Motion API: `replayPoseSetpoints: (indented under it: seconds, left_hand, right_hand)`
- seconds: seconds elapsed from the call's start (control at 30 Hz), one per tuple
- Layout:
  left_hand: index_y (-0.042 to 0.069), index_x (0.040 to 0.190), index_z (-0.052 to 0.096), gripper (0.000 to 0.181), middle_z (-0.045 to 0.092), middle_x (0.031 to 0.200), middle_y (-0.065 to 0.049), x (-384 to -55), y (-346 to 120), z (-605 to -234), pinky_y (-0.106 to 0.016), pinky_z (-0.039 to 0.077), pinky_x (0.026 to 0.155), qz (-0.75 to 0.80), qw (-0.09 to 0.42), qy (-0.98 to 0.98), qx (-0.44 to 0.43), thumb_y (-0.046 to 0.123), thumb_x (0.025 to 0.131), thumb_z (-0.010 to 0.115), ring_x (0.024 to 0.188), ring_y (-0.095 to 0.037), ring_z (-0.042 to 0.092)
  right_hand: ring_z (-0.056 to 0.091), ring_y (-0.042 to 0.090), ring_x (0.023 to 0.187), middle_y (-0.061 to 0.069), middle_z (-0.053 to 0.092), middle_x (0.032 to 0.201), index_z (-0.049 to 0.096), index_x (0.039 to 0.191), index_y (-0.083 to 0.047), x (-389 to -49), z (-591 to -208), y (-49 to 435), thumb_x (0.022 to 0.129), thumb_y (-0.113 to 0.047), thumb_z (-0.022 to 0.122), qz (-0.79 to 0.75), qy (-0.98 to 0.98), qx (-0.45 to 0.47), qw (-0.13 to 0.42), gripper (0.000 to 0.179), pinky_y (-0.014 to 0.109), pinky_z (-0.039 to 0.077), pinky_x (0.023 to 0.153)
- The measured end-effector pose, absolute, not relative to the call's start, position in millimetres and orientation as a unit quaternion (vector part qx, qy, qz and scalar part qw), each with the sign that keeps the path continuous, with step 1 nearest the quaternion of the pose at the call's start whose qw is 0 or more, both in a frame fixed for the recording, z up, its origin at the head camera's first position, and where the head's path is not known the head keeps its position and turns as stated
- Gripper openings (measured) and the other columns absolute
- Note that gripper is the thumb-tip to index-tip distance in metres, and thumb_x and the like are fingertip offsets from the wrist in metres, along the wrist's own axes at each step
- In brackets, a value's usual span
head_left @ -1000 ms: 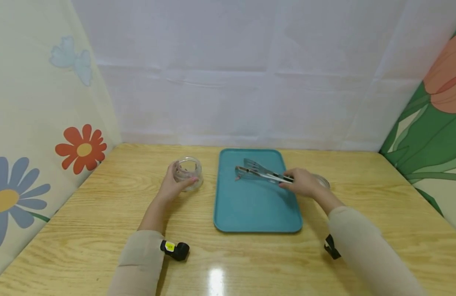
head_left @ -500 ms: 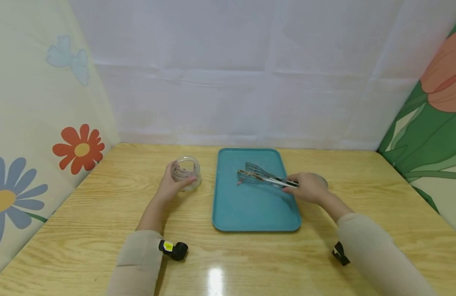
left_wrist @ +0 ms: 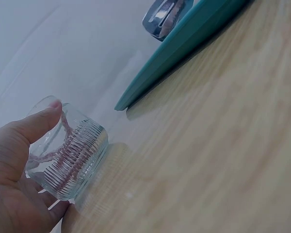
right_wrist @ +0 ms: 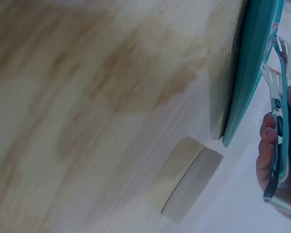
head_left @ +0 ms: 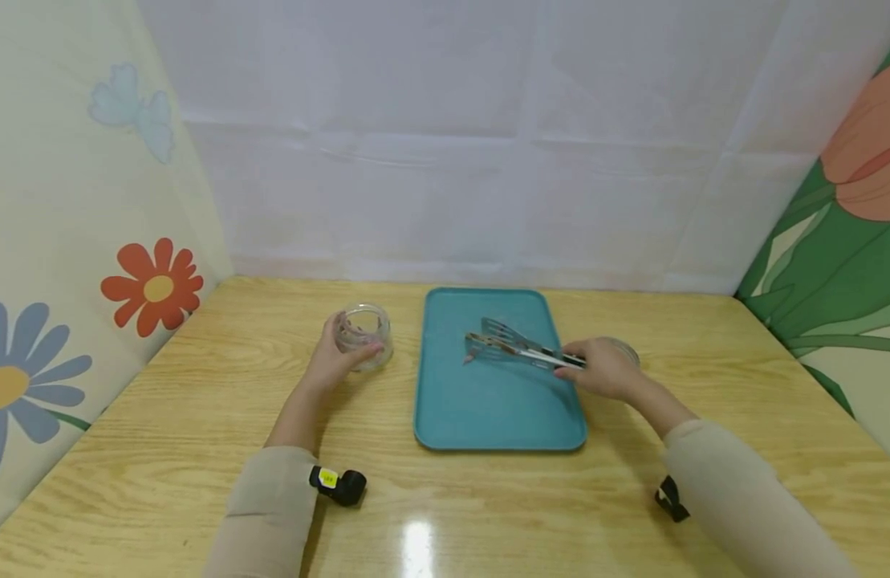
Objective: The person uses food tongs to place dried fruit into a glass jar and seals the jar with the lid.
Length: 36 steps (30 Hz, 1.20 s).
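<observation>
My left hand (head_left: pixel 332 357) grips a clear glass jar (head_left: pixel 375 353) that stands on the table left of the tray. In the left wrist view several thin reddish-brown strips show inside the ribbed jar (left_wrist: pixel 80 155), with my thumb at its rim. With my right hand (head_left: pixel 602 367) I hold metal serving tongs (head_left: pixel 520 349) by their dark-edged handles, low over the teal tray (head_left: pixel 488 413). Their slotted ends stand apart. A small pinkish strip (head_left: pixel 469 356) is at the lower end; whether the tongs pinch it I cannot tell.
Just behind my right hand, right of the tray, a second round glass vessel (head_left: pixel 625 351) is mostly hidden. A white cloth (head_left: pixel 430 201) hangs behind the wooden table (head_left: pixel 502 514), and flower-printed panels (head_left: pixel 47 241) line both sides.
The tongs and my right hand have shifted slightly right and towards me over the tray. My left hand keeps the jar in the same place.
</observation>
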<state>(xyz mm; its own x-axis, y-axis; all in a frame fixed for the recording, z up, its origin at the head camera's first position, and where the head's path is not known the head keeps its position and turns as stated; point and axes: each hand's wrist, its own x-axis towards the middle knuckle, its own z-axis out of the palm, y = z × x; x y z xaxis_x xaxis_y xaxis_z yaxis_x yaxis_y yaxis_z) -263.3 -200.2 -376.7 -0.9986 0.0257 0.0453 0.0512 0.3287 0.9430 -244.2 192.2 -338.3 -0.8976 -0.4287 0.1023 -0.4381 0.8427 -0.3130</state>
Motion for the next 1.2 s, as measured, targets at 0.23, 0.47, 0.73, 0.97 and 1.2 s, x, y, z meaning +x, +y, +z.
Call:
replayPoseSetpoints:
  seconds: [0.23,0.47,0.73,0.97,1.2]
  left_hand:
    - [0.012,0.139,0.002,0.098,0.005,0.141,-0.015,-264,-200,-378,-0.048,0.011,0.098,-0.576,0.008,-0.817,-0.023,0.038,0.071,0.068,0.126,-0.032,0.005]
    - [0.012,0.139,0.002,0.099,0.005,0.141,-0.015,-264,-199,-379,-0.048,0.01,0.098,-0.583,0.006,-0.812,-0.024,0.036,0.071,0.069,0.126,-0.032,0.005]
    - [0.012,0.139,0.002,0.098,0.004,0.141,-0.014,-262,-199,-378,-0.048,0.013,0.098,-0.589,0.005,-0.808,-0.026,0.036,0.071,0.069,0.126,-0.032,0.005]
    - [0.011,0.138,0.001,0.098,0.005,0.14,-0.017,-262,-201,-379,-0.048,0.015,0.097,-0.59,0.011,-0.807,-0.032,0.035,0.072,0.069,0.125,-0.034,0.008]
    - [0.012,0.139,0.0,0.098,0.004,0.141,-0.016,-261,-201,-377,-0.048,0.015,0.097,-0.589,0.008,-0.807,-0.029,0.035,0.072,0.068,0.126,-0.033,0.007]
  right_hand:
    - [0.055,0.013,0.066,0.005,0.063,0.084,0.062,0.1,-0.001,-243,-336,199,0.078,-0.027,0.064,0.166,-0.955,0.244,0.017,0.034,0.033,0.044,0.058]
    - [0.047,0.01,0.059,0.001,0.061,0.077,0.063,0.099,-0.001,-242,-338,204,0.077,-0.026,0.065,0.169,-0.951,0.256,0.023,0.033,0.029,0.039,0.053]
    - [0.052,0.014,0.067,0.002,0.059,0.081,0.063,0.1,-0.001,-239,-340,207,0.078,-0.021,0.065,0.183,-0.949,0.256,0.021,0.03,0.032,0.043,0.058]
    - [0.043,0.011,0.061,-0.003,0.053,0.072,0.064,0.098,-0.002,-236,-339,205,0.078,-0.02,0.065,0.151,-0.953,0.259,0.033,0.028,0.028,0.037,0.053]
    - [0.04,0.009,0.055,-0.008,0.048,0.063,0.068,0.087,-0.008,-233,-339,200,0.077,-0.019,0.066,0.114,-0.951,0.278,0.071,0.015,0.026,0.035,0.05]
